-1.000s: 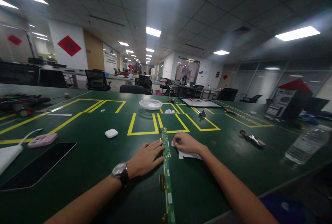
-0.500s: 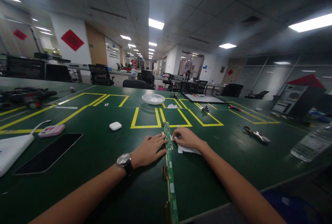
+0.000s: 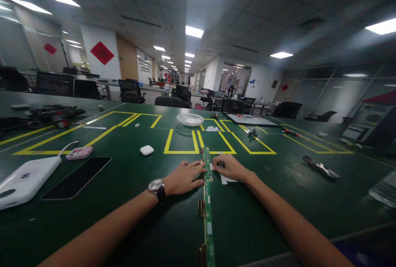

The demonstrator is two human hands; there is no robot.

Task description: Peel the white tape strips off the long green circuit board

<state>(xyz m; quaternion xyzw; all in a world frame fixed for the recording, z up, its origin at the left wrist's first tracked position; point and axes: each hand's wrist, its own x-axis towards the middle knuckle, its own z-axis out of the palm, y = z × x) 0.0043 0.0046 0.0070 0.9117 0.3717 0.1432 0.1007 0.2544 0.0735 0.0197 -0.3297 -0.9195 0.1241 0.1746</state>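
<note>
A long, narrow green circuit board (image 3: 209,205) lies lengthwise on the green table, its near end cut off by the bottom of the view. Brownish-gold flex tabs (image 3: 201,208) stick out along its left edge. My left hand (image 3: 185,178) rests flat on the table with its outstretched fingertips on the board's left edge. On the other side, my right hand (image 3: 228,167) has its fingers pinched around a small white piece (image 3: 212,167) against the board's right edge. A flat white sheet (image 3: 227,180), like paper, lies partly under that hand.
A white plastic basket (image 3: 189,119) stands ahead, beyond yellow tape outlines. To the left are a phone (image 3: 77,178), a white power bank (image 3: 29,180), a pink case (image 3: 79,153) and a white earbud case (image 3: 147,150). Rightward lie a metal tool (image 3: 321,167) and a clear bottle (image 3: 383,188).
The view has turned slightly left, so everything sits further right in the picture. Both hands keep nearly the same places at the board.
</note>
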